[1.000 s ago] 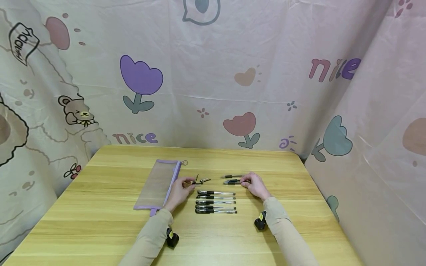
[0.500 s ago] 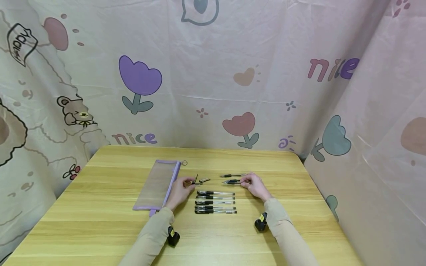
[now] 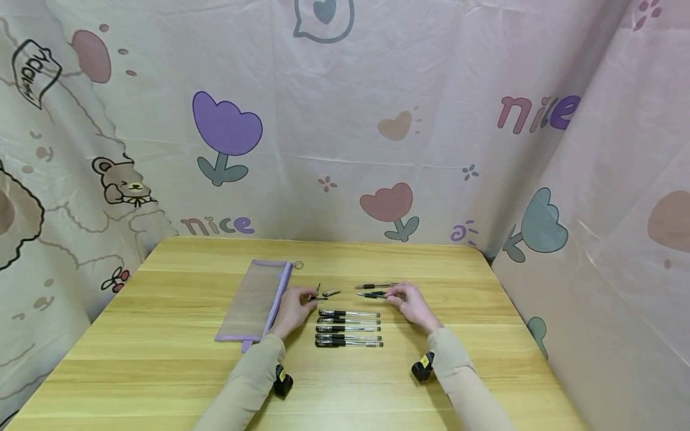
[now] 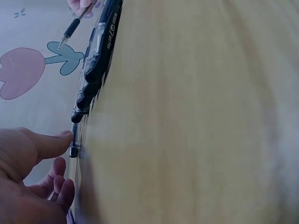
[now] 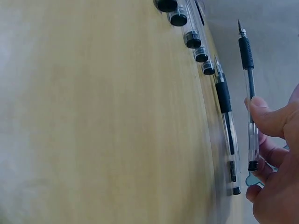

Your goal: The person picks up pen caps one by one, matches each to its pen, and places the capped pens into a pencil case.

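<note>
My right hand (image 3: 412, 305) pinches an uncapped gel pen (image 5: 248, 88) with a black grip and clear barrel. It is lifted off the table, tip pointing left toward the other hand. Beyond it on the table lie two more uncapped pens, one of them a pen (image 3: 374, 286) at the back. My left hand (image 3: 293, 308) has its thumb and fingertips at a small dark pen cap (image 3: 321, 298), which it seems to pinch at table level; the fingers partly hide it. Another cap (image 3: 331, 293) lies just beyond, and a third thin cap (image 3: 318, 287) shows behind the fingertips.
Several capped black gel pens (image 3: 349, 328) lie in a row between the forearms. A mesh zip pouch (image 3: 253, 302) with purple edging lies flat to the left, partly behind the left wrist. A patterned curtain (image 3: 323, 120) hangs behind the wooden table (image 3: 162, 335).
My right hand has lifted one pen off the table, away from the pen beside it, its tip shifting slightly left. My left hand has stayed nearly in place, covering more of the thin cap.
</note>
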Tool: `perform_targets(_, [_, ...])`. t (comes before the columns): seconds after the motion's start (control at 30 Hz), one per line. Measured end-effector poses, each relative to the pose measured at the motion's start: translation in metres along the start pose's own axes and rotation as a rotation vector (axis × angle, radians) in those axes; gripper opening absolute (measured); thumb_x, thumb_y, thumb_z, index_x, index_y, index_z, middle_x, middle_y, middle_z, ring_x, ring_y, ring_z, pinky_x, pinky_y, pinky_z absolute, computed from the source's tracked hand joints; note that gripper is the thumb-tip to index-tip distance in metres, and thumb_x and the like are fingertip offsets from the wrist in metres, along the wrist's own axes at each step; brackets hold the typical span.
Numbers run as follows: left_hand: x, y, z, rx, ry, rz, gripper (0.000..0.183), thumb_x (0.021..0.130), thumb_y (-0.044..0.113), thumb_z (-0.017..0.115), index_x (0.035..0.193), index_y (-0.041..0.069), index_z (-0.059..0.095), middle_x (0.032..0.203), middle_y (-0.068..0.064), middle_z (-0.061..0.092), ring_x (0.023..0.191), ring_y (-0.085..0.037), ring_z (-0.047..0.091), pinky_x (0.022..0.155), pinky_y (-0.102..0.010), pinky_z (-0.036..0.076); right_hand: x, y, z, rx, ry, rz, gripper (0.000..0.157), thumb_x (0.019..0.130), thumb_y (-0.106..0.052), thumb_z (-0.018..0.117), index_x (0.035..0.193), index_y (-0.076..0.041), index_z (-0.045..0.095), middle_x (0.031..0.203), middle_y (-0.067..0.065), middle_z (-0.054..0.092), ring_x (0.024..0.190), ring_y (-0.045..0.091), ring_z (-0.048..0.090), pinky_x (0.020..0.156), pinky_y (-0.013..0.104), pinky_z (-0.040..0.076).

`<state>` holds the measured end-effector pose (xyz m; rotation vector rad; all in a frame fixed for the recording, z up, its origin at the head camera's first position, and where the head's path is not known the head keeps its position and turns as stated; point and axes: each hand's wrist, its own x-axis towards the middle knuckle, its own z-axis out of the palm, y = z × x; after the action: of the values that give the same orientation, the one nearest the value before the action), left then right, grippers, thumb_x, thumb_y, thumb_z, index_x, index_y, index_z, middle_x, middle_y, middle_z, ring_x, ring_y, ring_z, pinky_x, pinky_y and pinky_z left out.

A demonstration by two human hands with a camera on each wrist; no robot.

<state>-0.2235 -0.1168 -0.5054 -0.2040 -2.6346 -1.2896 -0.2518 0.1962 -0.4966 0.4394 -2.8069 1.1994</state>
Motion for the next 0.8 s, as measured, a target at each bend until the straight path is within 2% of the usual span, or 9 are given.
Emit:
perform_targets(0.13, [0.0002,-0.0014,0.0009,0.018,-0.012,-0.022,0.019,0.084,0.002,0.077,0.102,0.005,0.077,0.108,-0.014,0.073,0.104,-0.032,0.061,0.094,-0.049,0.046,-0.0024,-0.0019,-0.0001,0.024,-0.006,0.011,0.012,0.094,-0.006,0.066,0.103,-0.005,0.074,0.119,0.018,0.068,0.113,0.034,0.061,0.102,0.053,0.047])
perform_targets(0.33, [0.0015,-0.003,0.0018,0.024,-0.014,-0.025,0.018,0.083,0.002,0.079,0.101,0.006,0.078,0.108,-0.013,0.073,0.105,-0.031,0.061,0.094,-0.049,0.047,-0.0054,-0.0048,-0.0011,0.049,-0.016,0.045,0.014,0.097,-0.008,0.063,0.106,-0.007,0.073,0.121,0.015,0.07,0.103,0.024,0.063,0.093,0.045,0.051])
perform_targets(0.57, [0.0035,-0.0055,0.0028,0.032,-0.004,-0.014,0.02,0.081,0.0,0.079,0.1,0.006,0.079,0.107,-0.013,0.076,0.104,-0.032,0.065,0.094,-0.05,0.051,-0.0079,-0.0052,-0.0022,0.06,-0.023,0.035,0.015,0.098,-0.008,0.062,0.108,-0.006,0.072,0.114,0.013,0.072,0.104,0.024,0.064,0.094,0.044,0.051])
perform_targets(0.8, [0.0033,-0.004,0.002,0.042,-0.004,-0.037,0.018,0.081,0.002,0.08,0.099,0.005,0.079,0.103,-0.013,0.076,0.104,-0.032,0.066,0.095,-0.049,0.051,-0.0072,-0.0038,-0.0017,0.066,-0.033,0.017,0.014,0.097,-0.007,0.062,0.108,-0.005,0.072,0.109,0.011,0.072,0.099,0.02,0.063,0.09,0.037,0.05])
